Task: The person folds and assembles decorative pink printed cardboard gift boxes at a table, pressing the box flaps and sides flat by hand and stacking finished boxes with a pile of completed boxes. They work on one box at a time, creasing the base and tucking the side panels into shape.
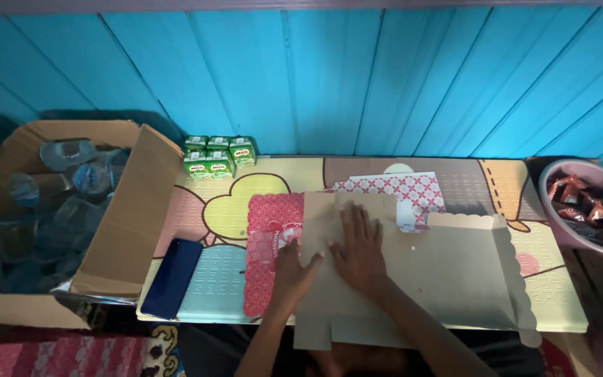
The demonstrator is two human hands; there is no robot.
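A flat, unfolded cardboard box blank (441, 279) with a scalloped edge lies plain side up on the low table (232, 209). My right hand (359, 250) presses flat on its left part, fingers spread. My left hand (293, 271) grips the blank's left edge, where a red patterned flap (268, 241) shows. Another red-and-white patterned blank (403, 188) lies behind, partly covered.
A dark blue phone (172, 278) lies at the table's left front. Several small green drink cartons (218, 157) stand at the back left. An open cardboard box (57, 216) of sealed water cups sits left. A bowl (584, 202) of wrapped snacks sits right. Blue plank wall behind.
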